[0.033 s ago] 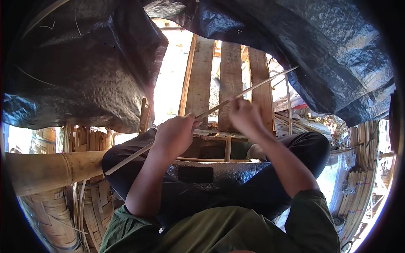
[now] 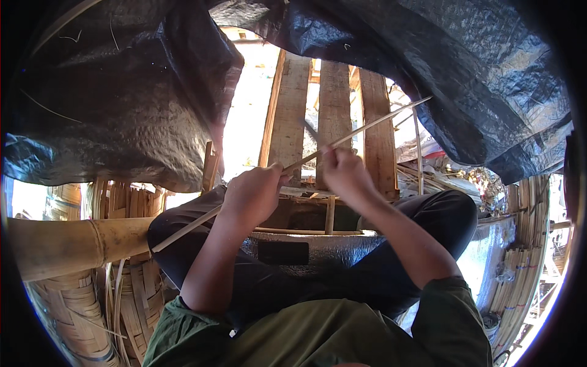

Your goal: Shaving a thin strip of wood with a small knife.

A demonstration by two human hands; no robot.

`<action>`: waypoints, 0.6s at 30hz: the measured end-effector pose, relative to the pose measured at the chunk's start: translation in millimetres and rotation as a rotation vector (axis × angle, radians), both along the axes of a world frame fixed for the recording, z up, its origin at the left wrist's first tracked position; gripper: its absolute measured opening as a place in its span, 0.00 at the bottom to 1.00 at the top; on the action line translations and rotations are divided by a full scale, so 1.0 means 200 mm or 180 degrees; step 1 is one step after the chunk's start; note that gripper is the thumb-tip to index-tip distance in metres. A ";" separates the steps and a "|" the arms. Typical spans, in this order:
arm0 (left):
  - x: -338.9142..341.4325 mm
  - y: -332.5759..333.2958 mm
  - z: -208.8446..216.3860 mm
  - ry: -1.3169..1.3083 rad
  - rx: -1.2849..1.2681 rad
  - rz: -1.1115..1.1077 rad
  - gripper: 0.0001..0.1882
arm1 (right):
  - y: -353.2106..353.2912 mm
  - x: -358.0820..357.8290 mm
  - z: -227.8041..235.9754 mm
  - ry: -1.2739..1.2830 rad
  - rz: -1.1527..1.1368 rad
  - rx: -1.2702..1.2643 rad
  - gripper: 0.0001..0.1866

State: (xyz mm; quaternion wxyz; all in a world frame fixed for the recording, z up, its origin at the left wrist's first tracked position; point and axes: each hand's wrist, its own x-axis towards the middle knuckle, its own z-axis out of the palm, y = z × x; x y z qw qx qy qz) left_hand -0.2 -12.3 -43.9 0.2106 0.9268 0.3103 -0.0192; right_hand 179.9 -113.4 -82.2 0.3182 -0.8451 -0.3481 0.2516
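Observation:
A long, thin bamboo strip (image 2: 379, 122) slants from beside my left thigh up to the far right. My left hand (image 2: 252, 192) is closed around its lower middle part. Just to the right, my right hand (image 2: 345, 171) is closed against the strip, its fingers gripping a knife. The dark, narrow knife blade (image 2: 311, 129) sticks out beyond the fist, pointing up and left across the strip. Its handle is hidden in my fingers.
Wooden planks (image 2: 287, 116) lie ahead of my crossed legs. Black plastic sheeting (image 2: 122, 92) hangs on both sides. A thick bamboo pole (image 2: 79, 248) reaches my left knee, beside woven bamboo (image 2: 73, 312). A black rectangular object (image 2: 283, 253) rests on a silvery surface between my legs.
My right hand has slid left and slightly nearer along the strip, toward my left hand, and the blade shows more clearly. My left hand and the strip stay put.

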 end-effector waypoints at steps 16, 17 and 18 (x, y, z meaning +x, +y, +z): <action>-0.04 -0.01 -0.01 -0.0101 0.0142 -0.0120 0.11 | 0.02 0.01 -0.01 -0.0069 -0.0039 0.0318 0.26; -0.04 0.00 -0.01 -0.0106 0.0160 -0.0133 0.11 | 0.01 0.06 0.02 0.0001 -0.0138 0.0139 0.27; -0.05 0.01 -0.02 -0.0185 0.0159 -0.0159 0.10 | 0.02 0.07 0.03 -0.0005 -0.0149 0.0157 0.27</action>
